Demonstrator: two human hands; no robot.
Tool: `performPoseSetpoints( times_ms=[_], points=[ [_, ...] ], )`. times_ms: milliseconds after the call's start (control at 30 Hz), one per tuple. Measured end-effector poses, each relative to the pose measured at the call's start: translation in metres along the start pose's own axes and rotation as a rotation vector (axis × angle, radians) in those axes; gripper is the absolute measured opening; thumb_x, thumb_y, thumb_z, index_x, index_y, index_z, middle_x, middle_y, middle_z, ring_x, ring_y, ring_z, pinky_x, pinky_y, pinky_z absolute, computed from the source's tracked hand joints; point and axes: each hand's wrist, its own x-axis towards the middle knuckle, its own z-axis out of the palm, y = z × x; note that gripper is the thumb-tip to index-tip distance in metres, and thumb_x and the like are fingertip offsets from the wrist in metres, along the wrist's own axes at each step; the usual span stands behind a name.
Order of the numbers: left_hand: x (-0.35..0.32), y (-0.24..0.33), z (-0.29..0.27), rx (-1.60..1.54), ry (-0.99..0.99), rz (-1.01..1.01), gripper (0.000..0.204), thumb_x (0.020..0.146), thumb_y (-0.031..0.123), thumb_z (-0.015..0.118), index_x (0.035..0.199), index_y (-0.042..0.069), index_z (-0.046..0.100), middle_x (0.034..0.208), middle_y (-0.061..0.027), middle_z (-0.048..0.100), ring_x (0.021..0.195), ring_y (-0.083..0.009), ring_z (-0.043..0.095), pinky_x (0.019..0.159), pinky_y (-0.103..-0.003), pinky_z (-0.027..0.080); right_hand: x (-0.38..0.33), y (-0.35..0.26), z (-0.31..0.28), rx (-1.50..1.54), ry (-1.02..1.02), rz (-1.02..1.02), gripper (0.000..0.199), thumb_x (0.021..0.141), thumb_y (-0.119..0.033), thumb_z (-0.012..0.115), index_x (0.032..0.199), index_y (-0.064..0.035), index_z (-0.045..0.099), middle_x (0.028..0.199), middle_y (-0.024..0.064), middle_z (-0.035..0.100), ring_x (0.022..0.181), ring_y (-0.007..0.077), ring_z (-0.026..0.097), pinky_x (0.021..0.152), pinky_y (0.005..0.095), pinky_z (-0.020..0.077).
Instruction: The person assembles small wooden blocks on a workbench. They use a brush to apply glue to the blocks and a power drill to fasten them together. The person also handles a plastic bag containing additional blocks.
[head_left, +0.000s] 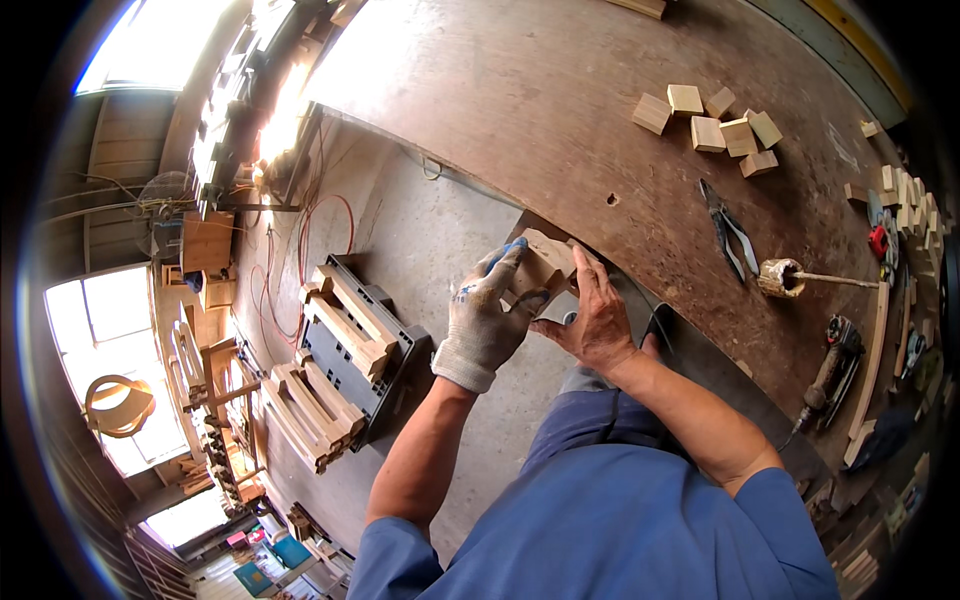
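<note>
Just off the edge of the workbench [520, 110], I hold a pale wooden piece [540, 270] with angled faces between both hands. My left hand [480, 320], in a white knitted glove with blue on the fingertips, is closed around its left side. Bare, my right hand [603, 325] grips the right side, fingers along the far edge and thumb below. The fingers cover part of the piece, so its full shape is hidden.
On the bench lie several small wood blocks [707, 134], pliers [742, 235], a round pot [780, 278] with a stick, and a corded power tool [833, 375]. Leftward on the floor, a black pallet [335, 352] carries wooden frames [310, 410]. Red hoses [349, 225] trail behind it.
</note>
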Motion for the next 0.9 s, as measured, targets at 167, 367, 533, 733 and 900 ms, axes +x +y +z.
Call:
performPoseSetpoints(
  times_ms=[167, 367, 533, 733, 900],
  points=[
    [0.001, 0.002, 0.000, -0.008, 0.006, -0.022, 0.062, 0.075, 0.012, 0.088, 0.133, 0.004, 0.067, 0.123, -0.0214, 0.071, 0.109, -0.0363, 0.072, 0.093, -0.040, 0.058, 0.001, -0.002, -0.003, 0.025, -0.021, 0.011, 0.121, 0.065, -0.037, 0.096, 0.152, 0.0099, 0.028, 0.141, 0.0302, 0.048, 0.131, 0.0427, 0.054, 0.108, 0.0445, 0.0483],
    [-0.001, 0.001, 0.000, -0.031, 0.009, -0.025, 0.062, 0.074, 0.011, 0.088, 0.132, 0.003, 0.066, 0.123, -0.0213, 0.071, 0.109, -0.0360, 0.072, 0.093, -0.040, 0.058, 0.000, -0.002, -0.001, 0.007, -0.011, 0.000, 0.122, 0.065, -0.045, 0.094, 0.153, 0.0095, 0.028, 0.142, 0.0306, 0.049, 0.129, 0.0425, 0.055, 0.105, 0.0447, 0.0506],
    [0.002, 0.000, 0.000, -0.043, 0.011, -0.017, 0.058, 0.074, 0.009, 0.087, 0.128, 0.002, 0.069, 0.123, -0.0218, 0.071, 0.110, -0.0354, 0.071, 0.094, -0.040, 0.057, -0.007, 0.000, -0.013, 0.006, 0.044, 0.022, 0.114, 0.067, -0.041, 0.094, 0.151, 0.0075, 0.035, 0.140, 0.0284, 0.052, 0.120, 0.0399, 0.061, 0.099, 0.0439, 0.0537],
    [-0.007, -0.014, 0.014, -0.182, 0.089, -0.031, 0.034, 0.076, 0.005, 0.081, 0.108, -0.003, 0.072, 0.109, -0.0145, 0.074, 0.100, -0.0254, 0.071, 0.092, -0.038, 0.055, -0.075, 0.040, -0.105, -0.038, 0.231, 0.141, 0.064, 0.083, -0.032, 0.083, 0.133, 0.0001, 0.059, 0.119, 0.0185, 0.066, 0.098, 0.0333, 0.069, 0.088, 0.0419, 0.0556],
    [-0.005, -0.011, 0.008, -0.116, 0.046, -0.018, 0.044, 0.076, 0.007, 0.083, 0.117, -0.002, 0.072, 0.120, -0.0190, 0.073, 0.110, -0.0289, 0.070, 0.098, -0.038, 0.053, -0.156, 0.125, -0.225, -0.393, 0.513, 0.408, 0.022, 0.091, -0.021, 0.072, 0.101, -0.0023, 0.067, 0.088, 0.0127, 0.062, 0.084, 0.0280, 0.064, 0.078, 0.0400, 0.0526]
  ],
)
